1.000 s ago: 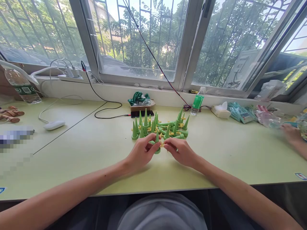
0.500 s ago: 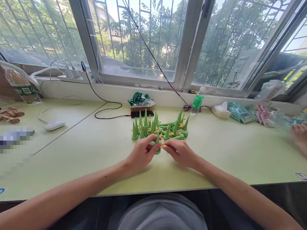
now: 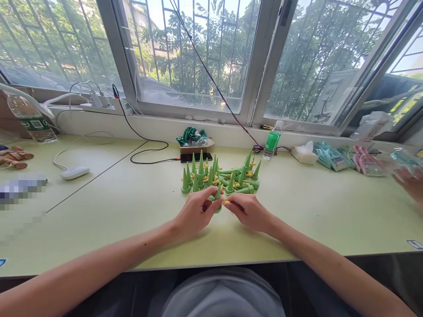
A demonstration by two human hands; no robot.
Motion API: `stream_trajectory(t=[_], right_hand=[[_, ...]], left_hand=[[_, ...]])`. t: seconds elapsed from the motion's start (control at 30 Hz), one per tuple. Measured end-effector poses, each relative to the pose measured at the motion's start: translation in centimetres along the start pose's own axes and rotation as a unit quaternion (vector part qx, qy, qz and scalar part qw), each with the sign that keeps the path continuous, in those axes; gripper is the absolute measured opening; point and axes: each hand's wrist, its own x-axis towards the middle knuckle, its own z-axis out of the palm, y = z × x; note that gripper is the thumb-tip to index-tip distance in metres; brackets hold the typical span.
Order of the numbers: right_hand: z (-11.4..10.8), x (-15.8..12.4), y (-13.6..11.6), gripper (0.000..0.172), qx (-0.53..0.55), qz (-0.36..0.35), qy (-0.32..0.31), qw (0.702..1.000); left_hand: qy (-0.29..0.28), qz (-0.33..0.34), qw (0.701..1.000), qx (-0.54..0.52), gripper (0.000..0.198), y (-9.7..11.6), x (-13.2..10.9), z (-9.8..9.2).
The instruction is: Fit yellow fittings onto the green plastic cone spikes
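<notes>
My left hand point(image 3: 194, 213) pinches a green cone-shaped spike point(image 3: 217, 199) just above the pale green table point(image 3: 132, 211). Facing it, my right hand point(image 3: 248, 210) has its fingers closed on a small yellow piece point(image 3: 224, 201) at the side of that same spike. Directly behind both hands lies a pile of green cone spikes with yellow parts point(image 3: 220, 176), some standing upright and some lying flat.
A black phone point(image 3: 195, 156) and a small box with green cloth point(image 3: 194, 138) lie behind the pile. A green bottle point(image 3: 272, 141), tissues point(image 3: 304, 152) and packets point(image 3: 333, 156) are at right, where another person's hand point(image 3: 411, 182) moves. A white mouse point(image 3: 74, 172) and a water bottle point(image 3: 29, 118) are at left.
My hands have stayed together on the spike, shifting only slightly. The other person's hand at far right has moved further right and upward.
</notes>
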Motion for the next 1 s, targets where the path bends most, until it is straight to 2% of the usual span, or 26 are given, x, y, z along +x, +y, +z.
stream_trajectory(t=[0.1,0.23,0.37,0.6,0.8,0.93,1.0], right_hand=[[-0.07,-0.03,-0.07,0.031,-0.001,0.008,-0.002,1.0],[-0.09,-0.11,-0.3,0.014,0.016,0.025,0.014,0.999],[0.0,-0.1,-0.24,0.009,0.014,0.017,0.028,0.999],[0.04,-0.09,0.21,0.02,0.007,0.002,0.012,1.0],[-0.19,-0.07,0.06,0.037,-0.012,-0.008,-0.012,1.0],[-0.22,-0.06,-0.05,0.038,-0.016,0.002,-0.014,1.0],[-0.2,-0.08,-0.1,0.033,-0.016,0.009,-0.01,1.0]], left_hand=[[0.0,0.0,1.0,0.003,0.017,0.03,0.01,0.0],[-0.001,-0.014,1.0,0.0,0.019,0.13,0.11,-0.04],[-0.007,-0.019,1.0,0.001,0.019,0.16,0.16,-0.05],[-0.012,0.007,1.0,-0.006,0.018,0.35,0.06,-0.2],[-0.014,0.028,0.999,-0.012,0.017,0.7,0.02,-0.3],[-0.011,0.022,1.0,-0.013,0.018,0.77,0.09,-0.27],[-0.004,0.013,1.0,-0.013,0.019,0.72,0.12,-0.24]])
